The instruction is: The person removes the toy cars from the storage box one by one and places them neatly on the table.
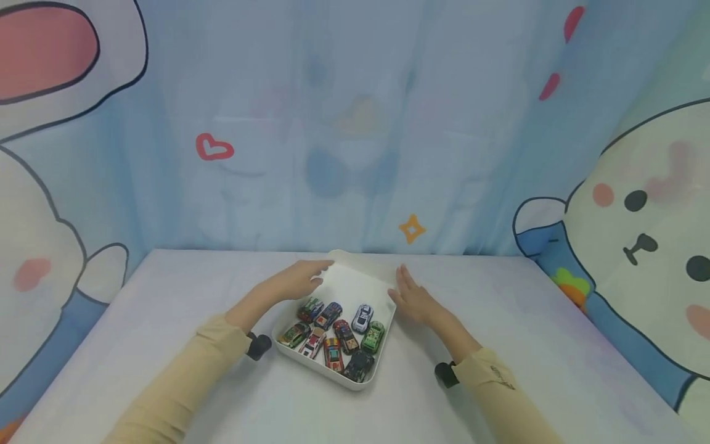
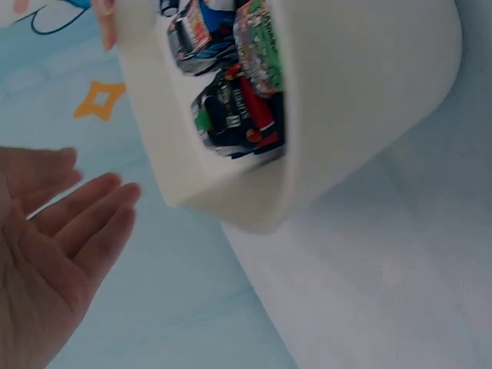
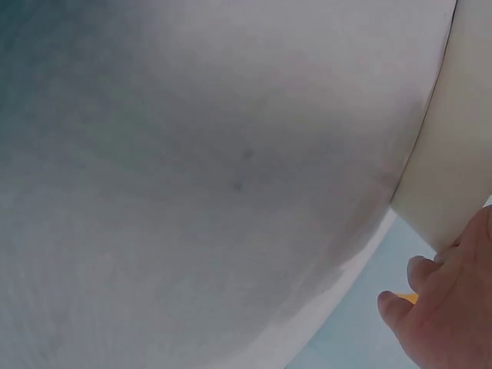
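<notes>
A white tray (image 1: 355,287) lies at an angle on the table, with several toy cars in its near part. Among them are a green car (image 1: 373,337), a black car (image 1: 359,366) and a white-and-blue car (image 1: 362,318). My left hand (image 1: 299,280) is beside the tray's far left side; the left wrist view shows its relaxed fingers (image 2: 100,223) apart from the wall. At the right side, my right hand (image 1: 417,303) has its fingers extended against the tray's edge. The right wrist view shows only part of that hand (image 3: 450,300) by the white wall.
The table (image 1: 211,290) has a white cover. Behind it hangs a blue curtain (image 1: 266,203) with cartoon figures. Black wrist cameras sit on the left wrist (image 1: 258,346) and right wrist (image 1: 446,374), below the beige sleeves.
</notes>
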Available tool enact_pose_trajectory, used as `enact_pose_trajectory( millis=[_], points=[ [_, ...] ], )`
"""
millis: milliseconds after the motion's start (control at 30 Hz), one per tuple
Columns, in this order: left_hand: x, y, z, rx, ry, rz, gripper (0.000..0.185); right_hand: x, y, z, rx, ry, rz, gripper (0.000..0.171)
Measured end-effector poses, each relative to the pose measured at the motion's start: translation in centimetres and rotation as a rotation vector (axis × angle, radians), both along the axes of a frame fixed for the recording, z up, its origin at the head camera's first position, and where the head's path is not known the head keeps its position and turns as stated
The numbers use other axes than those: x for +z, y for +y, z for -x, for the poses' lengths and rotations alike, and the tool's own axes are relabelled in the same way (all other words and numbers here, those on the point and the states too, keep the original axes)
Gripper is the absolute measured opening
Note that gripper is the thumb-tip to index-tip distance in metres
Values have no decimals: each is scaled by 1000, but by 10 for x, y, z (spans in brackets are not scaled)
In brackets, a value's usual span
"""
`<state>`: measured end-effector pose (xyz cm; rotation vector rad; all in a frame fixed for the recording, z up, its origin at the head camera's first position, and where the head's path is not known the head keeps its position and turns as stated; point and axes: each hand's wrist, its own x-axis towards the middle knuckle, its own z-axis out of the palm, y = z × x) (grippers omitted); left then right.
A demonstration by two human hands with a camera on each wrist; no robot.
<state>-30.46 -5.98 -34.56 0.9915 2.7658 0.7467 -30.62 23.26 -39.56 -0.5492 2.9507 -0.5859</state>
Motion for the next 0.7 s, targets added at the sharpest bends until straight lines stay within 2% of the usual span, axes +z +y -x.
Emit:
enact_pose_trajectory(
  millis=[167, 300, 400, 433, 567, 633, 700],
  points=[
    [-9, 9, -1, -28, -107, 215, 36, 1, 0, -2, -4, -5, -5, 61],
    [-16, 16, -6, 39, -184, 355, 37, 0, 0, -3, -5, -3, -11, 59],
    [-15, 19, -13, 92, -199, 445, 43, 1, -1, -4, -2, 2, -24, 59],
    [-15, 20, -14, 99, -191, 476, 43, 1, -1, -3, 0, 4, -25, 59],
    [-11, 18, -19, 77, -67, 599, 42, 1, -1, -3, 0, 2, -30, 59],
    [-10, 16, -19, 50, -3, 627, 41, 1, -1, -2, -2, -1, -25, 59],
    [-9, 12, -20, 27, 34, 605, 39, 1, -2, -2, -4, 0, -31, 58]
  ],
)
